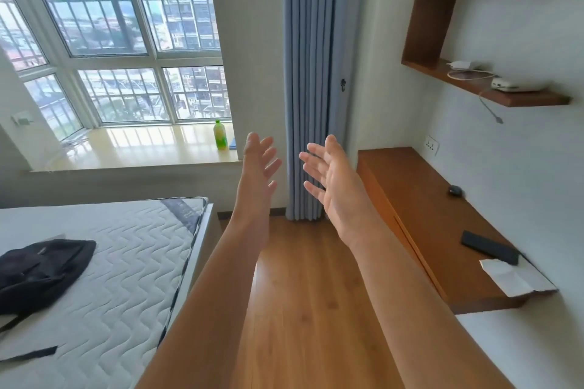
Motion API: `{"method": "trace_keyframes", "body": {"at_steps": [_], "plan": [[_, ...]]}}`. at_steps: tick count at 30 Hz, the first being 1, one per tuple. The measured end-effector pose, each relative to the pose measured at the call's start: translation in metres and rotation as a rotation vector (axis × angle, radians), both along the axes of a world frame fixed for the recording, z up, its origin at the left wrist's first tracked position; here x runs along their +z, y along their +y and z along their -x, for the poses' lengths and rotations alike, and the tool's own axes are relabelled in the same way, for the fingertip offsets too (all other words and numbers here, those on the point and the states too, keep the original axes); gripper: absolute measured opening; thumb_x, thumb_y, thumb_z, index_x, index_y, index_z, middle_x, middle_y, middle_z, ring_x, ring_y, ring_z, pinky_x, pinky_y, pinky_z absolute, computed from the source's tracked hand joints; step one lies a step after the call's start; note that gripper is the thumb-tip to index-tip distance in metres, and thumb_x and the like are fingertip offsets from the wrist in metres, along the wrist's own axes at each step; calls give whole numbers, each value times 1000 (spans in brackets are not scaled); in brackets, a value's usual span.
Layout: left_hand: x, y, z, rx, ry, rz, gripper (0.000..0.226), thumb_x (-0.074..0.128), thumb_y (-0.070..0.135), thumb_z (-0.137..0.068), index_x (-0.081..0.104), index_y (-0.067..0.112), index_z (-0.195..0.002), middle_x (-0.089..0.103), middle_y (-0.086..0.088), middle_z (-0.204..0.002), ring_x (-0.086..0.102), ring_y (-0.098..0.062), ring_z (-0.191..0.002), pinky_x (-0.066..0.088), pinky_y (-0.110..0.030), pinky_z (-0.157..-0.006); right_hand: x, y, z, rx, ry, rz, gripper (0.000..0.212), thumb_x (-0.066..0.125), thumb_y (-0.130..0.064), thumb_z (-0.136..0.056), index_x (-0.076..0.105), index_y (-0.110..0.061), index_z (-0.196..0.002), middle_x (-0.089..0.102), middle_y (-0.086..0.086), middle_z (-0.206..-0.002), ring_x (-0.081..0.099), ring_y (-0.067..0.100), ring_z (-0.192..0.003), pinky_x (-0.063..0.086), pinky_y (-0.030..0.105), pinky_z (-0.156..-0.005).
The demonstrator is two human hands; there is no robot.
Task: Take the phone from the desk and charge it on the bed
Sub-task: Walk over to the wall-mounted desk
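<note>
A black phone [489, 247] lies flat on the brown wooden desk [420, 199] along the right wall, beside a white sheet of paper [515, 276]. The bed [126, 262], a bare white quilted mattress, fills the lower left. My left hand [257, 167] and my right hand [330, 180] are both raised in the middle of the view over the floor, palms facing each other, fingers spread, holding nothing. Both hands are well to the left of the phone and apart from it.
A black bag [41, 271] rests on the mattress. A wall socket [432, 145] sits above the desk, with a dark mouse [455, 190] below it. White chargers and cables [467, 71] lie on the wall shelf. A green bottle [220, 135] stands on the window sill. Wooden floor [300, 309] runs between bed and desk.
</note>
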State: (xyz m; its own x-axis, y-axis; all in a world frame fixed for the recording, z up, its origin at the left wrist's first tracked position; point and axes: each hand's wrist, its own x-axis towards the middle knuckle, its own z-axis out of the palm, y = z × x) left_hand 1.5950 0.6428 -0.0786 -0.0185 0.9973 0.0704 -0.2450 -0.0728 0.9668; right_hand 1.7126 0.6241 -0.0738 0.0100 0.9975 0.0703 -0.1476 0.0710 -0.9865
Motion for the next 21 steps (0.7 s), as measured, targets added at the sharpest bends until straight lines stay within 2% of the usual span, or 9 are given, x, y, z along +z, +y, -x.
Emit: {"method": "trace_keyframes", "body": {"at_steps": [3, 7, 10, 21], "plan": [[2, 44, -2, -28, 4, -23, 63, 23, 62, -99, 47, 27, -144, 51, 7, -142, 49, -14, -132, 29, -44, -115, 2, 42, -1, -17, 4, -19, 63, 24, -58, -94, 34, -21, -145, 39, 0, -150, 34, 16, -138, 25, 44, -114], [-2, 91, -14, -70, 20, -29, 64, 22, 62, -99, 43, 26, -148, 45, 3, -153, 45, -16, -137, 27, -46, -117, -1, 86, -14, -58, 16, -8, 64, 25, -59, -93, 36, -22, -144, 42, -1, -148, 36, 14, -136, 29, 39, -111], [-8, 127, -26, -101, 17, -15, 65, 23, 63, -98, 43, 26, -148, 46, 2, -153, 47, -15, -136, 26, -48, -118, -5, 119, -26, -88, 11, 3, 64, 26, -60, -93, 37, -23, -144, 44, -3, -146, 38, 12, -135, 31, 37, -109], [-19, 284, -62, -80, 49, -14, 64, 24, 61, -99, 43, 25, -148, 45, 2, -153, 45, -16, -137, 29, -47, -118, -18, 279, -67, -60, -16, 5, 65, 27, -60, -92, 36, -23, -144, 44, -4, -146, 37, 11, -135, 28, 41, -113]]}}
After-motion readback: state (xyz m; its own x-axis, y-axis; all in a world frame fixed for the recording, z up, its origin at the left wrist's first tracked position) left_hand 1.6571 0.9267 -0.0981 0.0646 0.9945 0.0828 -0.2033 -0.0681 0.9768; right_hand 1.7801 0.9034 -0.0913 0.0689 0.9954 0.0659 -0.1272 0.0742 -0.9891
